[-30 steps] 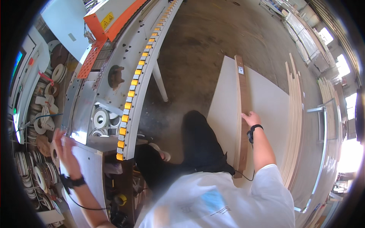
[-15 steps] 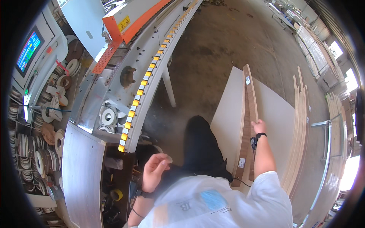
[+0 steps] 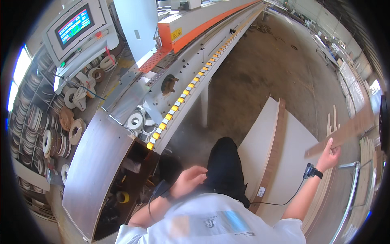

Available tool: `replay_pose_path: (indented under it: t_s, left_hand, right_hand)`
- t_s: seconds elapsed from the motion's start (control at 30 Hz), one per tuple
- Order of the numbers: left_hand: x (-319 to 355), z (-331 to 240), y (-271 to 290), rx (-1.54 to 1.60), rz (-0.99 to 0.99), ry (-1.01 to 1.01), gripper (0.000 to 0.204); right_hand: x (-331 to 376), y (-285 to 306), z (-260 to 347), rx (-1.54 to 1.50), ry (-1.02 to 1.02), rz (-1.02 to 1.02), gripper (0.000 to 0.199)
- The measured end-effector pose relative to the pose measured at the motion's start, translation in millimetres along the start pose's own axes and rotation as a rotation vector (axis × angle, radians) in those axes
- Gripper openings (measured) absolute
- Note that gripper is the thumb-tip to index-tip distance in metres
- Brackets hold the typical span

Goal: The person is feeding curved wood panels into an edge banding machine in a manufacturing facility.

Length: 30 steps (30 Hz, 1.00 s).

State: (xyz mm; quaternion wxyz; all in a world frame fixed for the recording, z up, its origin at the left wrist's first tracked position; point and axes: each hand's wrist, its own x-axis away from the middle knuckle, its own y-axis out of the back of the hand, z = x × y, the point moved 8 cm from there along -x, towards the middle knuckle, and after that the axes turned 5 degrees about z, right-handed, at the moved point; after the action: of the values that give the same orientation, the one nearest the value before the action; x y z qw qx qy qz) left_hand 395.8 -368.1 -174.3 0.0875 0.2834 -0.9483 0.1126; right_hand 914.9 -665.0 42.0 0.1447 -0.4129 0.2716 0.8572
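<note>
At the right, my right hand [image 3: 328, 157] is closed on a brown wood-grain board strip [image 3: 345, 132], gripping its lower edge near the close end. The strip is raised and slanted, its far end up to the right. Below and left of it, another long brown strip [image 3: 273, 156] with a white label lies on a large pale panel [image 3: 254, 136]. My left hand [image 3: 189, 180] hovers before my body, close to my dark-clothed leg. Its fingers are loosely bent and apart, with nothing visible in them.
Ahead to the left runs a long machine with an orange guard [image 3: 164, 42] and a row of yellow rollers [image 3: 180, 99]. A control panel [image 3: 79, 30] and racks of edge-banding rolls [image 3: 48, 142] stand at the left. A metal rail [image 3: 349, 195] stands at right, near stacked strips [image 3: 367, 162].
My right hand has lifted one strip off the panel and swung it out to the right. My left hand has moved slightly right and lower. The view has shifted toward the left.
</note>
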Motion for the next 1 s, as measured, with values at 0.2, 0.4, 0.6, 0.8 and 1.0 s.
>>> replay_pose_path:
  t_s: [0.2,0.4,0.6,0.8,1.0]
  left_hand:
    - [-1.5,-35.7,-11.8,-0.131,0.023,-0.101,0.023]
    - [-5.6,-160.3,-37.8,-0.840,-0.157,-0.709,0.035]
    - [-2.7,-231.9,-89.4,-1.331,-0.229,-1.091,0.047]
    - [5.7,-208.2,-35.3,-1.458,-0.410,-0.952,0.030]
    - [48.1,-186.3,106.7,-1.365,-0.630,-0.604,0.039]
  right_hand:
    - [15.6,-8.9,11.0,-0.092,-0.222,0.120,0.040]
    - [127.0,-49.6,72.3,-0.928,-0.639,0.151,0.039]
    - [246.6,-75.2,209.0,-1.410,-0.828,0.664,0.025]
    - [325.5,-91.6,285.3,-1.409,-0.844,1.342,0.035]
    - [353.5,-113.4,283.7,-1.116,-0.371,1.624,0.036]
